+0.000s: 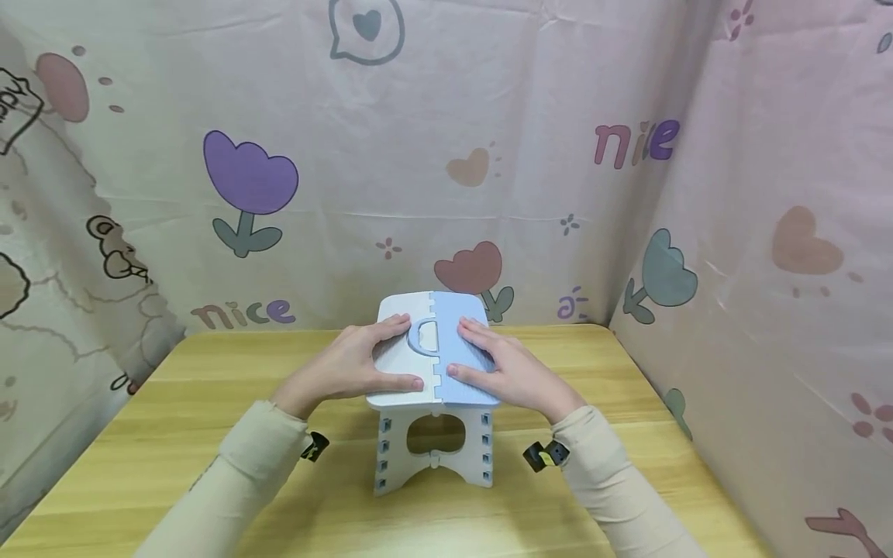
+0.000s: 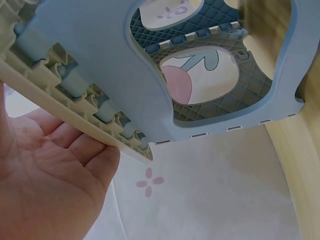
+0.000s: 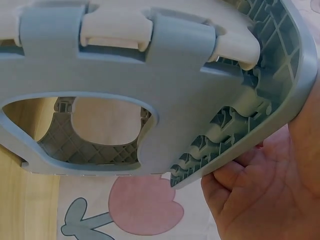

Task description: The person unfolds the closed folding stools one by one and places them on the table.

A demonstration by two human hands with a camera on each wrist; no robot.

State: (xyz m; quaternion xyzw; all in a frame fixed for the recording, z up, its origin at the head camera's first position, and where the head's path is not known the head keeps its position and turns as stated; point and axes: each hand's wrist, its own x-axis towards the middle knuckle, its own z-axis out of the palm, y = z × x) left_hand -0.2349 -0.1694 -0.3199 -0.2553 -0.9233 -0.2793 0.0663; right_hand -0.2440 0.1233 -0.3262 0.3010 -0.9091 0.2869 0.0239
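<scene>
A small folding stool (image 1: pixel 405 358) stands unfolded on its legs, its seat half white and half light blue. A blue carry handle (image 1: pixel 413 338) lies in the middle of the seat. My left hand (image 1: pixel 356 362) rests on the white half, thumb and fingers spread over the top. On the blue half, my right hand (image 1: pixel 519 372) lies the same way, with fingers fairly straight. The left wrist view shows the left palm (image 2: pixel 50 175) beside the seat's ribbed underside. In the right wrist view, the right palm (image 3: pixel 265 185) is against the blue rim.
The stool stands on a wooden table (image 1: pixel 279 465) with light grain. A printed cloth (image 1: pixel 432 101) hangs behind the table and along both sides. Dark bands (image 1: pixel 546 456) sit on both wrists.
</scene>
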